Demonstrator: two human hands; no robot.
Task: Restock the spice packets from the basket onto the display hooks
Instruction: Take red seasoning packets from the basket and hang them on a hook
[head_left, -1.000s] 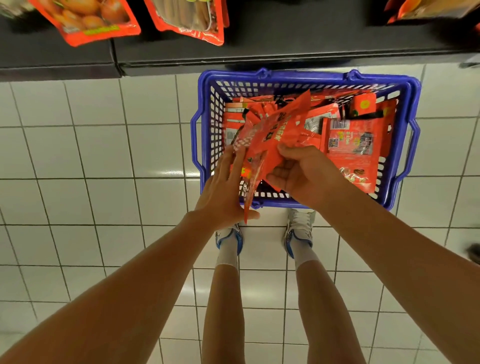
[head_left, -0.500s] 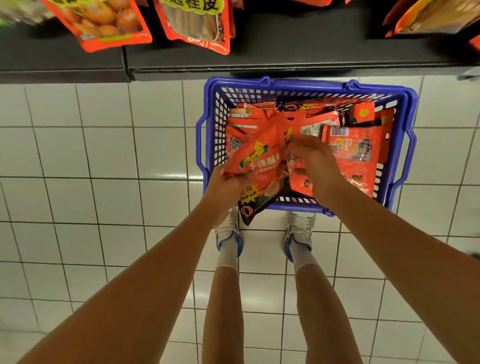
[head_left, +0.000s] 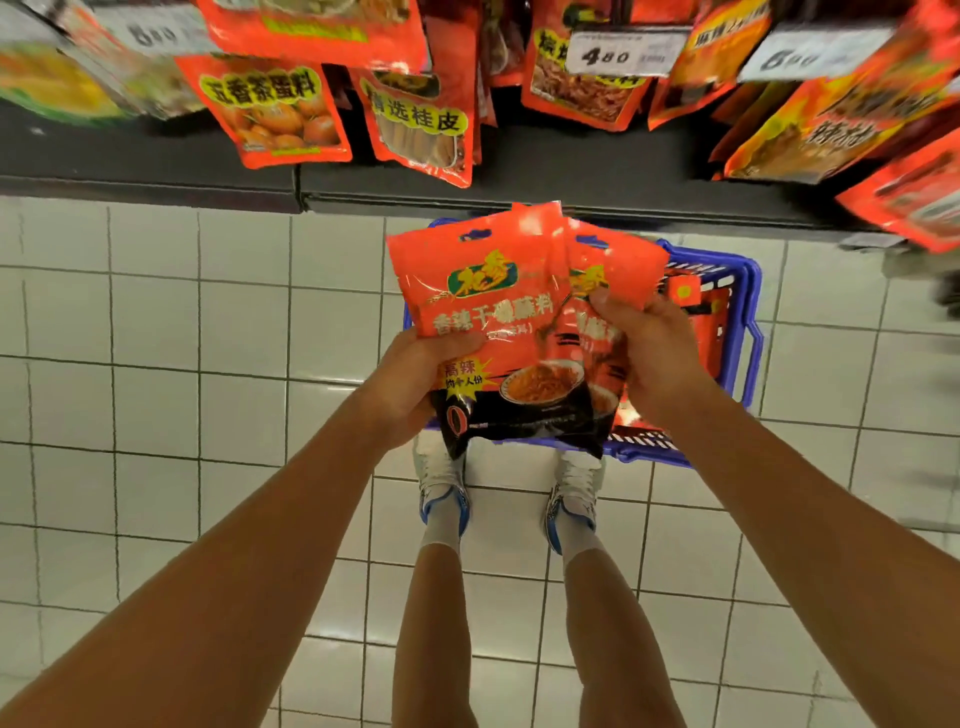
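Centre of the frame: a fanned bunch of spice packets (head_left: 498, 322), held up above the blue basket (head_left: 743, 332). Glossy orange-red pouches, each with a green-and-yellow logo near the top, pale lettering across the middle, a yellow starburst at lower left, and a black lower band showing a bowl of reddish food. Small hang-slot cut into the top edge of the front pouch. At least two packets overlapping, the rear one offset toward the right; exact count not clear.

Left hand (head_left: 415, 379) gripping the front packet at its left edge, thumb laid across the printed face, fingers hidden behind. Right hand (head_left: 654, 353) clasping the right-hand packets, thumb pressed on the front, fingers wrapped around the back.

Basket on the white tiled floor (head_left: 156, 364), mostly hidden behind the packets, more red packs visible inside at right of centre. Just below, two feet in white-and-blue shoes (head_left: 441, 483).

Along the top of the frame: hanging packets (head_left: 275, 109) in red and orange on the display, above a dark shelf base (head_left: 145, 156), with white price tags (head_left: 618, 52) among them.
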